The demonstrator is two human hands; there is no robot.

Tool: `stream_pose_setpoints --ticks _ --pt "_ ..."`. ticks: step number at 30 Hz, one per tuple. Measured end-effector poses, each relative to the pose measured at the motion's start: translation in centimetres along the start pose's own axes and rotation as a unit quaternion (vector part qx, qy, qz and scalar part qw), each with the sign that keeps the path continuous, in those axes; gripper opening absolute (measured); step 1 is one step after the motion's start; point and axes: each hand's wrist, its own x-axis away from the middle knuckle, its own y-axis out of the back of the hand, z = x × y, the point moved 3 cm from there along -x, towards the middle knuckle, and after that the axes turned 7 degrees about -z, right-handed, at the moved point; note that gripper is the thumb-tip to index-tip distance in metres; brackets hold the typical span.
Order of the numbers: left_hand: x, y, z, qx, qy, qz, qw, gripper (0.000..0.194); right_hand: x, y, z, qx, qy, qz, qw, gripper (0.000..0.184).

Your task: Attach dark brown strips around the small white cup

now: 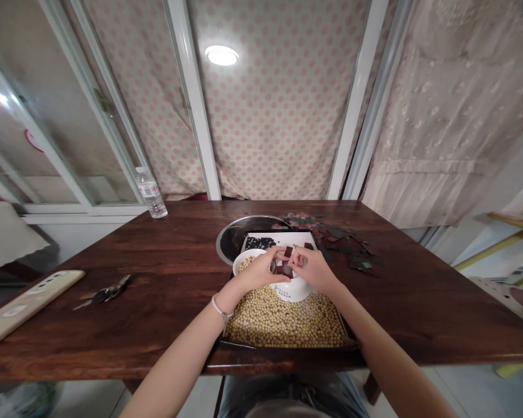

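My left hand (261,270) reaches over a white bowl (290,290), its thumb and index finger curved around small dark red flat pieces (283,268). Close against it, my right hand (311,268) has its fingers curled in a pinch at another dark red piece (289,252). What lies between the fingertips is partly hidden. The bowl rests on a layer of yellow beans (283,325) in a shallow black-edged tray (287,346). Partly behind my left hand is a second white bowl (236,266) with small mixed-colour grains. Black beans (260,242) lie at the tray's far left.
A round dark plate (226,238) sits behind the tray. Dark green and reddish scraps (344,238) are scattered at right on the wooden table (165,313). On the left are a water bottle (153,194), keys (107,293) and a phone (30,305).
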Motion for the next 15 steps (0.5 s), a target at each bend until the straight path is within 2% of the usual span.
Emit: stream_pose_setpoints --ticks 6,12,15 --pt "0.0 0.0 -0.1 0.003 -0.004 0.005 1.000 0.065 0.2 -0.2 0.3 -0.019 0.004 0.034 0.999 0.015" --pt "0.1 0.0 -0.1 -0.002 0.003 0.001 1.000 0.067 0.0 0.0 -0.8 -0.006 -0.010 -0.002 1.000 0.010" --pt "0.1 0.0 -0.1 -0.001 -0.002 0.001 1.000 0.067 0.1 0.1 -0.9 -0.005 -0.008 0.003 1.000 0.008"
